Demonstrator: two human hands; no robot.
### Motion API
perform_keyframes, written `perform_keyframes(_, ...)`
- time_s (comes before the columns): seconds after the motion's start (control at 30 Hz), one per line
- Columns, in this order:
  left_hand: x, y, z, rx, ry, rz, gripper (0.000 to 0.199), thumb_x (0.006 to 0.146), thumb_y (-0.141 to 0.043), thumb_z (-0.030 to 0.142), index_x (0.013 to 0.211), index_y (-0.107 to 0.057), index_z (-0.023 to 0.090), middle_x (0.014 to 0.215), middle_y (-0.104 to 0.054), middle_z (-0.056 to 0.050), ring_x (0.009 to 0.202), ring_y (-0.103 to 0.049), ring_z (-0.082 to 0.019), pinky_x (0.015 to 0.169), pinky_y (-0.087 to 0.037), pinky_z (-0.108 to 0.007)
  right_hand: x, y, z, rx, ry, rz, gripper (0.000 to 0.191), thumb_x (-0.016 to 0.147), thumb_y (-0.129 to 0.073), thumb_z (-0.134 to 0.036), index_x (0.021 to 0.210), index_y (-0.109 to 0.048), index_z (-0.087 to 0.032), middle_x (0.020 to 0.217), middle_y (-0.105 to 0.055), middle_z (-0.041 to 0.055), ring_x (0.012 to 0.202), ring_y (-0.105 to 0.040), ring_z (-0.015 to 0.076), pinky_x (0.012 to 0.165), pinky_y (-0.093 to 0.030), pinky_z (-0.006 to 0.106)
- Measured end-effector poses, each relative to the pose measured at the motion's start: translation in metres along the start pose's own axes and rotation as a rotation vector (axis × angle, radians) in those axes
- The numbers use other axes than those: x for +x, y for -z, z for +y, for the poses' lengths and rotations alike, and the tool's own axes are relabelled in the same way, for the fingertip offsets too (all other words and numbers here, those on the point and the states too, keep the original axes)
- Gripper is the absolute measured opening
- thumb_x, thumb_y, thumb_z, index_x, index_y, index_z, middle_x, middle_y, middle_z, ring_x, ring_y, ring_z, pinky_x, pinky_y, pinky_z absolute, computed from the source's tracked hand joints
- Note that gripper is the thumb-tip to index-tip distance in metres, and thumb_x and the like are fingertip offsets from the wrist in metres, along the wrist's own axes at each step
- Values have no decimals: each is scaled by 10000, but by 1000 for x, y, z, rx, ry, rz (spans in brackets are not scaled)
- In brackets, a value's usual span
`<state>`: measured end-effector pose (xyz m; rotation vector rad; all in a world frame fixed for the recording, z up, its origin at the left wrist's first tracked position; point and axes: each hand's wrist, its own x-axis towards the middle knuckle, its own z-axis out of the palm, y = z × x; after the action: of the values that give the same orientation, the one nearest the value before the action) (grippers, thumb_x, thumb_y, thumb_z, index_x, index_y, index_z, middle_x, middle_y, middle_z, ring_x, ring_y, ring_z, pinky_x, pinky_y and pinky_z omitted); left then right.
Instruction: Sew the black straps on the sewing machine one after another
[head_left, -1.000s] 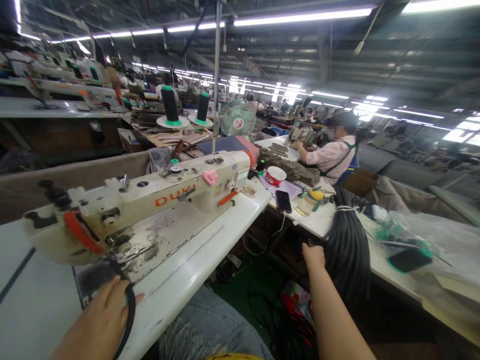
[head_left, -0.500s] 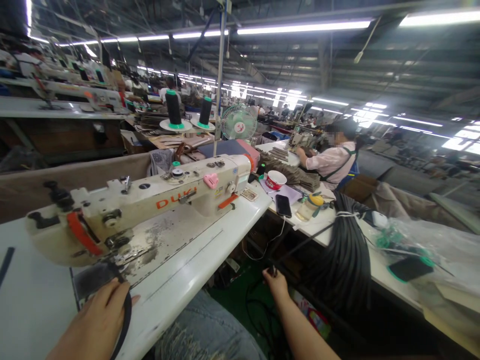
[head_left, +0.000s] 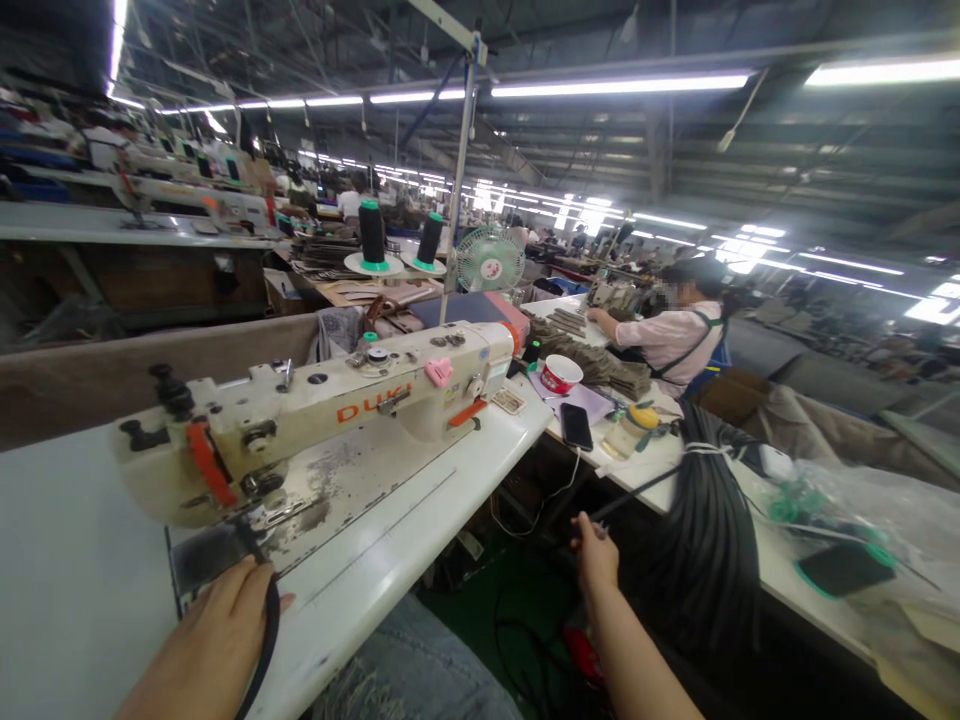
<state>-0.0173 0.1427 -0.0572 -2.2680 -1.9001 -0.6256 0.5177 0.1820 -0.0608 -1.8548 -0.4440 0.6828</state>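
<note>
**Black strip (head_left: 273,622) held at the sewing machine (head_left: 390,395), dark band (head_left: 636,492) gripped at right**

The black strip is held between the thumb and fingers of the left hand (head_left: 219,622), which is laid palm down on the white machine table (head_left: 341,590), at the near left. From the front of the needle area the strip is led past the fingertips and curved down toward the near edge.

The dark band is grasped in the closed fingers of the right hand (head_left: 596,553), which is held over the gap between the two tables. From that fist the band is stretched up and rightward to the bundle of black strips (head_left: 712,540). A small metallic piece (head_left: 601,530) is also seen at these fingers; what it is cannot be told.

The bundle is tied with a white cord (head_left: 709,449) and draped over the near edge of the side table (head_left: 780,565). Farther left on that table are placed a jar with a yellow lid (head_left: 628,432), a phone (head_left: 576,427) and a red and white bowl (head_left: 561,375). Beyond, a seated co-worker (head_left: 679,335) is seen at another machine.
</note>
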Motion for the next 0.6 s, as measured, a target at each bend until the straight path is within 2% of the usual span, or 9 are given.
perform_keyframes(0.1, -2, 7, 3, -8, -10, -20, 395, 965, -460, 380, 1198, -671, 140, 1281, -675, -197, 1200, -639, -334, 1084, -484, -455, -37, -19, 29, -28, -95, -212, 259, 999, -668, -400, 957, -670, -145, 767, -645, -41, 555, -565, 73, 524, -503, 211)
perform_keyframes(0.2, -3, 15, 7, 7, -48, -44, 402, 967, -464, 353, 1237, -654, 125, 1310, -660, -203, 1220, -630, -337, 1095, -480, -465, -48, -22, 36, -15, -152, -312, 263, 1007, -656, -405, 962, -672, -147, 708, -613, -63, 464, -467, 44, 436, -411, 176)
perform_keyframes(0.33, -2, 18, 7, 7, -54, -54, 387, 956, -458, 290, 1239, -655, 114, 1310, -658, -206, 1214, -636, -338, 1081, -492, -467, -17, -4, 5, 71, -121, -208, 349, 1025, -591, -499, 997, -648, -156, 643, -534, -90, 405, -347, 30, 382, -296, 168)
perform_keyframes(0.43, -2, 14, 5, 4, -43, -63, 390, 952, -451, 271, 1234, -664, 107, 1304, -661, -208, 1211, -640, -341, 1075, -501, -471, -3, 4, -17, 139, -51, -132, 488, 921, -620, -657, 942, -654, -171, 555, -483, -103, 369, -307, 37, 371, -229, 190)
perform_keyframes(0.5, -2, 11, 5, 12, -38, -77, 400, 955, -450, 277, 1246, -666, 108, 1321, -655, -204, 1233, -632, -345, 1089, -499, -478, -10, 2, -20, 157, -18, -148, 579, 749, -728, -727, 886, -677, -167, 512, -496, -89, 353, -285, 39, 366, -177, 207)
perform_keyframes(0.6, -3, 11, 9, 37, -43, -101, 437, 973, -409, 279, 1277, -666, 99, 1362, -634, -214, 1279, -606, -362, 1114, -487, -515, -35, -9, -15, 151, 3, -234, 640, 535, -868, -682, 840, -716, -140, 525, -568, -35, 359, -295, 40, 376, -134, 212)
